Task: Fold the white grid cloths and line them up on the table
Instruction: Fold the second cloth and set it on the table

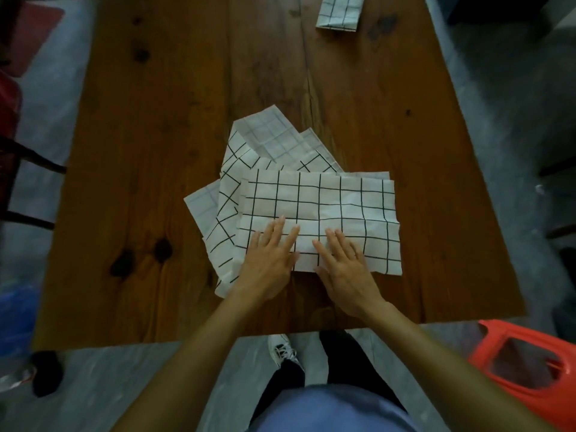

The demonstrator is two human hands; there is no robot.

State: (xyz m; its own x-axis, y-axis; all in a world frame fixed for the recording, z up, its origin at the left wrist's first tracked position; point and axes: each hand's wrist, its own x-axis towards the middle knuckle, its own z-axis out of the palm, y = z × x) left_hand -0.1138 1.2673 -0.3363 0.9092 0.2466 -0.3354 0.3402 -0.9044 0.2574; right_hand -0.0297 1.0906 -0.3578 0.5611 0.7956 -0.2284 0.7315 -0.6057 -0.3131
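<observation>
1. The left hand (270,257) lies flat with straight, slightly spread fingers, pressing on the near left part of the top grid cloth (330,213); it grasps nothing.
2. The right hand (344,265) lies just beside it, also flat and released, fingers straight and pressing on the near edge of the same cloth.
3. That top grid cloth is folded into a wide rectangle with bold black lines on white, lying at the middle of the wooden table (156,151), toward its near edge.
4. Under it, and sticking out to the left and the far side, lies a loose heap of more grid cloths (265,141), crumpled and turned at angles, some showing a paler reverse side.
5. A small folded grid cloth (339,10) sits well apart from the top cloth, at the far right of the table, partly cut off by the picture's edge.
6. Off the table's near right corner stands an orange plastic stool (526,357).
7. Off its left side are dark chair legs (31,157) and something red.
8. Below the near table edge show the person's blue top, dark trousers and a white shoe (282,349) on a grey floor.
</observation>
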